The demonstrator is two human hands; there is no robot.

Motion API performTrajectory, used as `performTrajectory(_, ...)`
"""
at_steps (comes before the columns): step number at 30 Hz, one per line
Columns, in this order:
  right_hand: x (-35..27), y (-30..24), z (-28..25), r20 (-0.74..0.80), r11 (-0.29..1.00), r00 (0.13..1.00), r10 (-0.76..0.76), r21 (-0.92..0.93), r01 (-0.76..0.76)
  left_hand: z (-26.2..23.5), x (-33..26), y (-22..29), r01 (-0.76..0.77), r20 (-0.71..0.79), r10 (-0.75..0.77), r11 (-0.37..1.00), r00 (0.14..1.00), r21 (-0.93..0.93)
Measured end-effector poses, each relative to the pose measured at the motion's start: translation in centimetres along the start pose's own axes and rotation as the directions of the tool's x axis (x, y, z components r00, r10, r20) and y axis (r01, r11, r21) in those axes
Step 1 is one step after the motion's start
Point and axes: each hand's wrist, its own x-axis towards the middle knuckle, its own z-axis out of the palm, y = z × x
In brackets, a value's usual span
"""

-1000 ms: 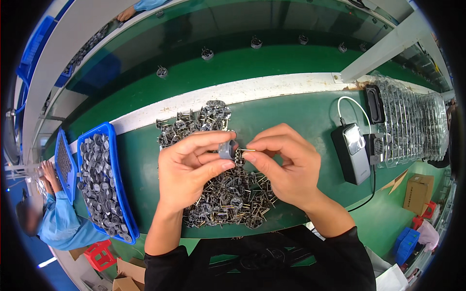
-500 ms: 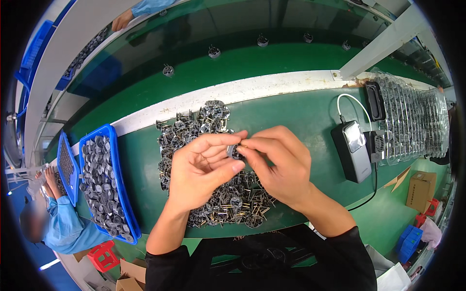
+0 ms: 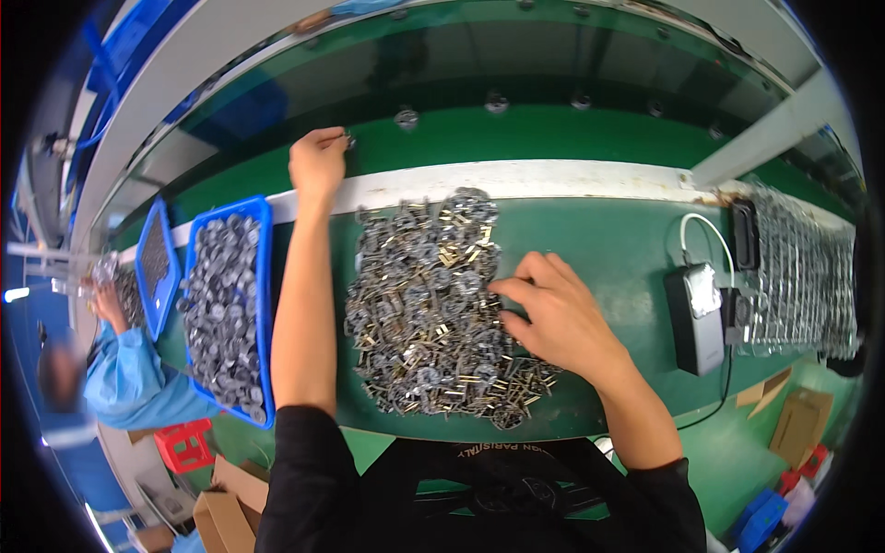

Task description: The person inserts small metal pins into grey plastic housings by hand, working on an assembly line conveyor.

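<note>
A small dark part (image 3: 349, 141) is at the fingertips of the person's left hand (image 3: 318, 168), just above or on a green lane (image 3: 461, 143) along the far side. It pokes out to the right of the fingertips; blur hides which way its long axis runs. The left thumb and fingers are pinched together on it, the arm stretched straight forward.

Farther right along the lane, similar round parts (image 3: 406, 118) sit in a well-spaced row (their short prongs seem to point upward, though they are small and soft in focus).

The right hand (image 3: 558, 318) is at the right edge of a large pile of pronged parts (image 3: 419, 313), forefinger and thumb parted, pointing left; I cannot tell whether the fingertips touch a piece. In the pile, brass-coloured pins point every way, with many near the front lying sideways.

The pile lies on a green surface (image 3: 608, 230), with a white ledge (image 3: 553, 177) between that and the lane. Left of the left forearm stands a blue tray (image 3: 266, 313) full of grey caps (image 3: 221, 304), its long side running away from the person. To the right are a black and grey box-shaped device (image 3: 696, 323) with a white cable (image 3: 714, 221), then clear plastic trays (image 3: 802, 267). At far left, a co-worker in a blue sleeve (image 3: 134, 373) sits reaching forward.
</note>
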Motion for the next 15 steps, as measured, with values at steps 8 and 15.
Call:
performTrajectory(8,0.1,1.2,-0.1,0.015,0.99,0.997,0.078,0.114,-0.079,-3.1,-3.9,4.3,-0.189,-0.113,0.278,0.849,0.954,0.494)
performTrajectory(15,0.1,0.5,-1.4,-0.022,0.987,0.991,0.132,0.099,-0.13,-12.5,-8.2,2.2,0.044,-0.159,0.13,0.623,0.979,0.781)
